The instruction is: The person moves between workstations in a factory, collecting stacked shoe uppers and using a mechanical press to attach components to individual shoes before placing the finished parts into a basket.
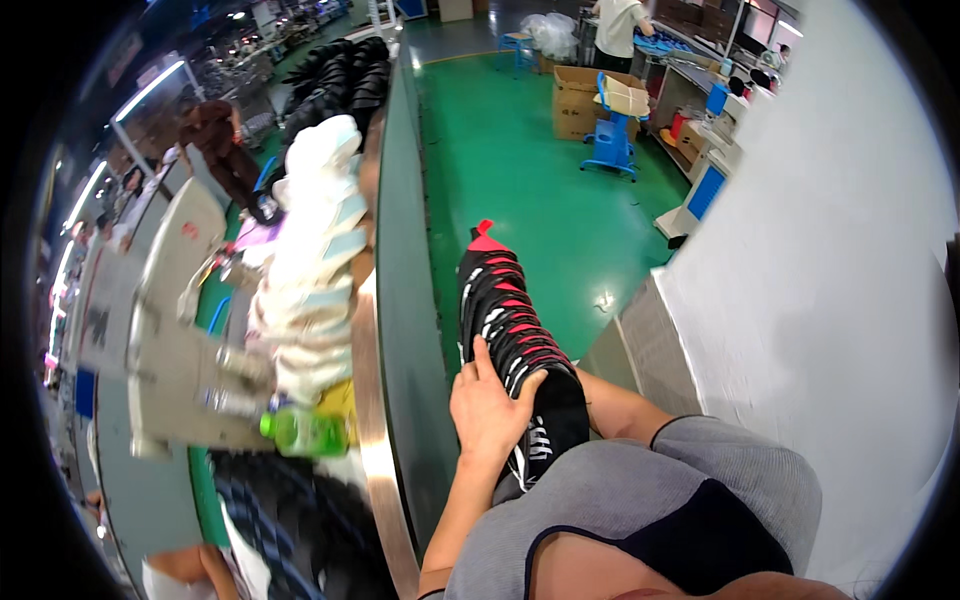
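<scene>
Grey shirt [600, 490] nearest. Left hand [490, 405] clamped on black-red stack [515, 315], held before torso; right hand hidden behind stack, grip cannot be told. Metal bench edge [372, 400] close on left, bearing blurred white pile [315, 230], probably shoe uppers. White wall [800, 260] on right. Green floor [480, 130] runs between, toward carton [572, 100] and blue chair [610, 148].

Head-worn fisheye looked down and forward from above the wearer's grey garment [600, 490], which lay closest, at lower edge. Left hand [490, 415] sat near, just below centre; green floor [500, 140] ran farther off toward the top. Straight edges bowed rimward.
</scene>
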The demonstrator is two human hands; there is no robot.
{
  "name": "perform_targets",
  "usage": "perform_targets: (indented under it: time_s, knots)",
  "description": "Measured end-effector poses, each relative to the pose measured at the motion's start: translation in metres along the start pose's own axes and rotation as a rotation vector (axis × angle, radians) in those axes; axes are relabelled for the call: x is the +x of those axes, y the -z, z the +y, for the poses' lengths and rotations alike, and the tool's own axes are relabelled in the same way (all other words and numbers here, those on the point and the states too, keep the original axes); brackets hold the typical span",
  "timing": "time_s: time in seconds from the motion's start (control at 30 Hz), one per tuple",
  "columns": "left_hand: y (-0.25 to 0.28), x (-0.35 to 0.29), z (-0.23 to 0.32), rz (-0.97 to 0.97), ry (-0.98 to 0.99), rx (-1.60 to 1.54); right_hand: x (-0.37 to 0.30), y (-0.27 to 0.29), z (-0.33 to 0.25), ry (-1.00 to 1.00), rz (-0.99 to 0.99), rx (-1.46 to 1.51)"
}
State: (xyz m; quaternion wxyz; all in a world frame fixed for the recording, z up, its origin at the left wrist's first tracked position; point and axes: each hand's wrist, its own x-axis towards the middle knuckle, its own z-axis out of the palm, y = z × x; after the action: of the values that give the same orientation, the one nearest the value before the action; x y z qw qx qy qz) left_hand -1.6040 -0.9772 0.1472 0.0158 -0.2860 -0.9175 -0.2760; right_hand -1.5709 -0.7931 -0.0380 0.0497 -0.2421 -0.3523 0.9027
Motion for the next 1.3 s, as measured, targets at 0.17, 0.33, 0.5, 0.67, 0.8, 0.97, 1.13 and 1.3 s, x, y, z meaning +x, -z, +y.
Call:
perform_targets:
  time_s: [0.17, 0.33, 0.5, 0.67, 0.8, 0.97, 1.13, 1.3]
  knots:
    - [-0.033, 0.189, 0.01, -0.157, -0.188, -0.151, 0.124, 0.026, -0.083, 0.016, 0.149, -0.014]
    - [-0.116, 0.403, 0.033, -0.549, -0.308, -0.515, 0.24, 0.083, -0.171, 0.067, 0.362, 0.017]
    - [-0.273, 0.595, 0.06, -0.871, -0.02, -1.068, 0.315, 0.15, -0.219, 0.111, 0.593, 0.131]
    - [-0.423, 0.769, 0.106, -0.905, 0.142, -1.184, 0.404, 0.221, -0.327, 0.193, 0.71, 0.152]
    - [-0.494, 0.856, 0.093, -1.009, 0.399, -1.133, 0.478, 0.253, -0.394, 0.221, 0.751, 0.196]
    - [-0.59, 1.018, 0.145, -1.027, 0.458, -1.043, 0.569, 0.296, -0.505, 0.278, 0.784, 0.183]
    - [-0.727, 1.2, 0.258, -0.996, 0.354, -0.995, 0.644, 0.369, -0.586, 0.29, 0.936, 0.22]
    - [-0.91, 1.339, 0.327, -0.879, 0.339, -0.871, 0.662, 0.434, -0.614, 0.2, 1.189, 0.322]
